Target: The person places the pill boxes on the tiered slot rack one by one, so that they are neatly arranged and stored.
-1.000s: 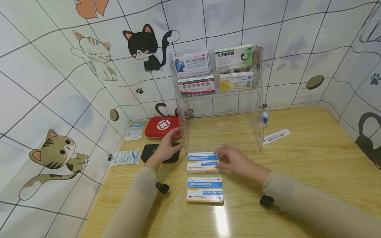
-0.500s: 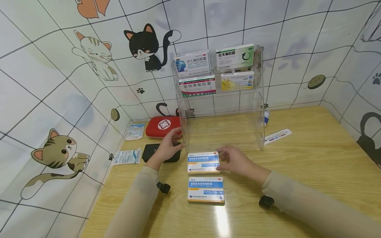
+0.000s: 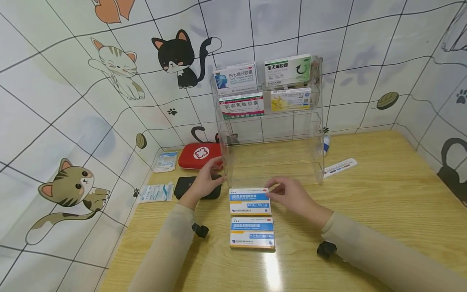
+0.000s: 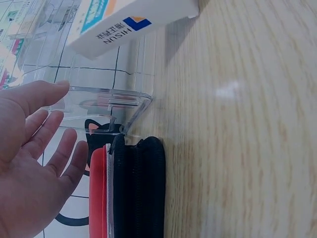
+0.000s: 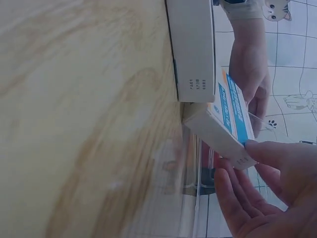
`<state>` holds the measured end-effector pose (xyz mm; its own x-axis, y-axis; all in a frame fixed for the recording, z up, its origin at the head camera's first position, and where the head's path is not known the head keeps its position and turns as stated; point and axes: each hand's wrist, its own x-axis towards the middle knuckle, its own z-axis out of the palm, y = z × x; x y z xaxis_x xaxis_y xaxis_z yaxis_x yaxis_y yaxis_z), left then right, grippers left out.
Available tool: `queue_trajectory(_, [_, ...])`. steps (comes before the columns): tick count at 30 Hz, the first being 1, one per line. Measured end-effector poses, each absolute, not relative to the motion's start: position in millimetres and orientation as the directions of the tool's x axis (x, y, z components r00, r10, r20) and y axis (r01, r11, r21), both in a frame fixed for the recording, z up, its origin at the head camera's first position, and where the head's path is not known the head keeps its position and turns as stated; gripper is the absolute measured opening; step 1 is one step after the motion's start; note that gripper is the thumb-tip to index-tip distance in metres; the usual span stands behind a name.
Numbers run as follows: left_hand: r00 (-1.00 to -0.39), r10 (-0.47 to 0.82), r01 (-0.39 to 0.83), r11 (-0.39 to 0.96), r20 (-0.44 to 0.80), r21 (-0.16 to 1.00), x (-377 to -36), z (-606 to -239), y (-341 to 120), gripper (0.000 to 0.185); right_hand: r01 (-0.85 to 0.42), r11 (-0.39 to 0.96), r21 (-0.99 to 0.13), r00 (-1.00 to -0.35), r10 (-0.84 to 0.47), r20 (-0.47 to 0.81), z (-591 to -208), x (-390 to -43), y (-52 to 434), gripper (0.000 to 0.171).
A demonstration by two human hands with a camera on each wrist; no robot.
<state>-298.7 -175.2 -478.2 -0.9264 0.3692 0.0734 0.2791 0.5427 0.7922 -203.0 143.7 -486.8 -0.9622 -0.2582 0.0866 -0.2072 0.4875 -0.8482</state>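
Observation:
In the head view two white, blue and orange medicine boxes lie in line on the table. The right hand (image 3: pixel 292 198) pinches the right end of the farther medicine box (image 3: pixel 242 205), thumb on its printed face and fingers behind. That box is tilted, far edge raised, as the right wrist view shows. The nearer medicine box (image 3: pixel 251 236) lies flat. By the left side of the clear display rack (image 3: pixel 270 160), the left hand (image 4: pixel 37 153) has its fingers apart and loosely bent, holding nothing; whether it touches the rack I cannot tell.
Several medicine boxes stand on the rack's upper tiers, one a green-and-white box (image 3: pixel 287 71). Left of the rack are a red first-aid case (image 3: pixel 193 160), a black case (image 3: pixel 184 186) and two white-blue packets. A thermometer card (image 3: pixel 340 166) lies to the right.
The right hand has tilted the farther box, raising its far edge and bringing it slightly closer to the nearer box. The left hand stays by the rack.

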Motion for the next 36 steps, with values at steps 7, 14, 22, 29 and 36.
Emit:
queue_trajectory(7, [-0.929,0.363,0.270,0.544,0.068,0.794,-298,-476,-173,0.072,-0.298,0.462,-0.835,-0.947,-0.250,0.200,-471,-202,149,0.012])
queue_trajectory(14, [-0.935,0.349,0.257,0.557,0.058,0.790,-295,-475,-172,0.071,-0.421,0.472,-0.775,-0.907,-0.192,0.376,-441,-215,165,0.012])
queue_trajectory(22, [-0.929,0.365,0.269,0.549,0.063,0.791,-294,-476,-174,0.072,-0.573,0.418,-0.705,-0.801,-0.102,0.591,-407,-249,180,0.013])
queue_trajectory(29, [-0.930,0.362,0.262,0.547,0.057,0.795,-297,-476,-177,0.072,-0.614,0.470,-0.634,-0.725,-0.016,0.689,-380,-283,178,0.015])
queue_trajectory(36, [-0.932,0.358,0.256,0.548,0.053,0.796,-297,-476,-175,0.072,-0.615,0.494,-0.615,-0.708,-0.002,0.706,-376,-306,172,0.019])
